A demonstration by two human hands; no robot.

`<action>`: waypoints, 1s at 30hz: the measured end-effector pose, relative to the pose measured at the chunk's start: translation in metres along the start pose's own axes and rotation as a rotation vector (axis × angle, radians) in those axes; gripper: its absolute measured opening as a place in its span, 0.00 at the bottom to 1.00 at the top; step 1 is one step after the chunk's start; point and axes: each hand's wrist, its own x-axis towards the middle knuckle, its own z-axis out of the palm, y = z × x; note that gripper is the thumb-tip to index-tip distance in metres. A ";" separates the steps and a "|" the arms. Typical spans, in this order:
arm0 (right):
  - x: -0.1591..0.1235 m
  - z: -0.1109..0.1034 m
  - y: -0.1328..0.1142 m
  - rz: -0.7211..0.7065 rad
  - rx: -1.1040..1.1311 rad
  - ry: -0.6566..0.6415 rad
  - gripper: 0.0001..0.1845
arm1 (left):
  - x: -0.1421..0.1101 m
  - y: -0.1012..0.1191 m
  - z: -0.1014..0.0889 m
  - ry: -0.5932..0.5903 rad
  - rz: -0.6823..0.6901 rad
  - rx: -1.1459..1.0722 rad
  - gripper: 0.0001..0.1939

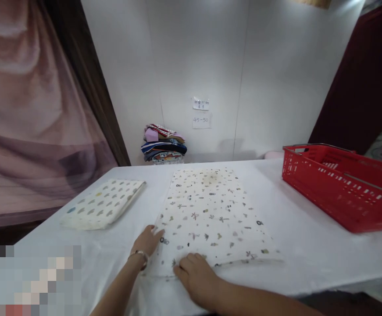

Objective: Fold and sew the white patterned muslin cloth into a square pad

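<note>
A white cloth [210, 219] with small printed plants and shapes lies spread flat on the table, its long side running away from me. At its left edge, near the front corner, my left hand [147, 242] rests with thumb and fingers apart, touching the fabric; a bracelet circles that wrist. My right hand [199, 276] is on the front edge of the same cloth, its fingers bent and pressed together over the fabric there. The fingertips' underside is hidden. A folded cream cloth [107, 202] with grey cloud-like prints lies to the left, apart from both hands.
A red plastic basket [338, 188] with metal handles stands on the right of the white-covered table [269, 197]. Folded textiles [163, 145] are stacked at the back against the wall. Two paper notes [201, 115] hang above. Pink drapery [29, 109] hangs at left.
</note>
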 end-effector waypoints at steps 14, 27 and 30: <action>-0.097 -0.085 0.059 0.231 0.147 -0.072 0.16 | -0.094 -0.002 0.013 0.316 0.139 0.127 0.28; -0.164 -0.103 0.101 0.403 -0.035 -0.064 0.17 | -0.142 0.084 0.075 0.030 1.026 0.096 0.12; -0.156 -0.100 0.106 0.389 -0.048 -0.148 0.17 | -0.137 0.091 0.075 -0.040 1.043 0.151 0.12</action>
